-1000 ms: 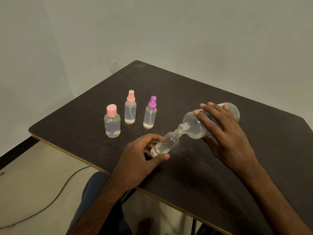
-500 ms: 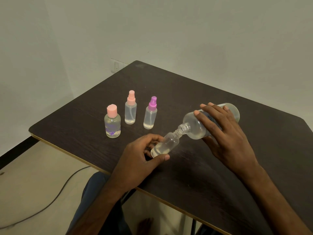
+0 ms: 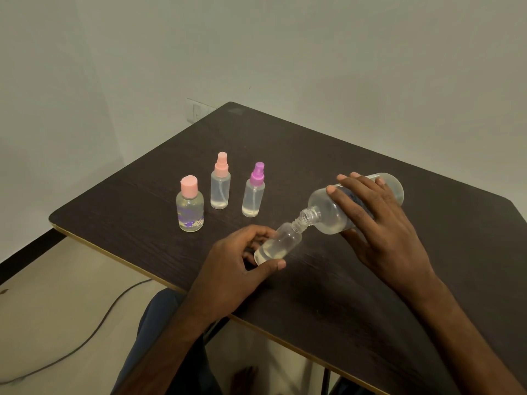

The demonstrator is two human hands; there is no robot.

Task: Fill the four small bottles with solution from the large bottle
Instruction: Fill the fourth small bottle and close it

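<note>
My right hand point(image 3: 379, 223) grips the large clear bottle point(image 3: 323, 216), tipped on its side with its open threaded neck against the mouth of a small uncapped clear bottle point(image 3: 281, 242). My left hand point(image 3: 236, 269) holds that small bottle tilted, thumb and fingers around its base; pale liquid lies in its lower part. Three capped small bottles stand upright at the left: a round one with a pink cap point(image 3: 189, 208), a slim sprayer with a pink top point(image 3: 220, 182), and a slim sprayer with a purple top point(image 3: 253, 192).
All of it rests on a dark wooden table point(image 3: 328, 155) whose near edge runs diagonally below my left hand. A wall socket point(image 3: 196, 111) sits behind the far corner. A cable point(image 3: 85, 337) lies on the pale floor at the left.
</note>
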